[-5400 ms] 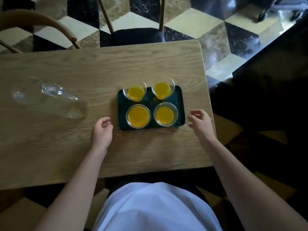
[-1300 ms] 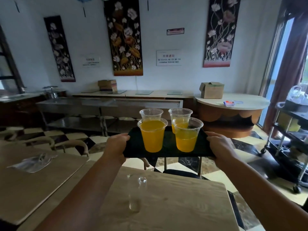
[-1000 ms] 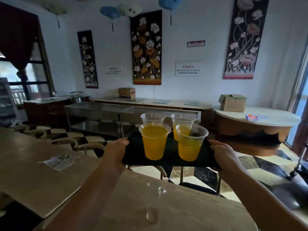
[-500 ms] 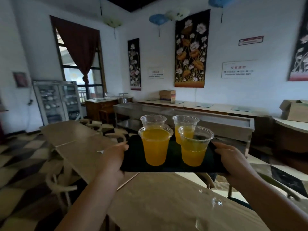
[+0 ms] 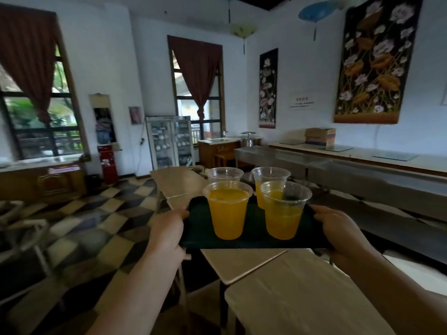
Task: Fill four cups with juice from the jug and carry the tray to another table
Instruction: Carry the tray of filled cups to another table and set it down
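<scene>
I hold a dark green tray (image 5: 254, 239) level in the air at chest height. My left hand (image 5: 167, 234) grips its left edge and my right hand (image 5: 338, 232) grips its right edge. Several clear plastic cups of orange juice stand upright on it: a near left cup (image 5: 228, 209), a near right cup (image 5: 283, 211), a far left cup (image 5: 225, 174) and a far right cup (image 5: 268, 180). The far two are partly hidden behind the near ones. The jug is out of view.
Wooden tables lie below and ahead: one under the tray (image 5: 290, 293) and a row beyond (image 5: 176, 182). A steel counter (image 5: 362, 170) runs along the right wall. Chairs (image 5: 21, 228) stand at the left on the checkered floor (image 5: 96, 221). A glass cabinet (image 5: 170, 141) is by the window.
I lifted the tray off the table and turned left with it. The view swung from the wall hangings toward the windows and cabinet. The jug dropped out of sight.
</scene>
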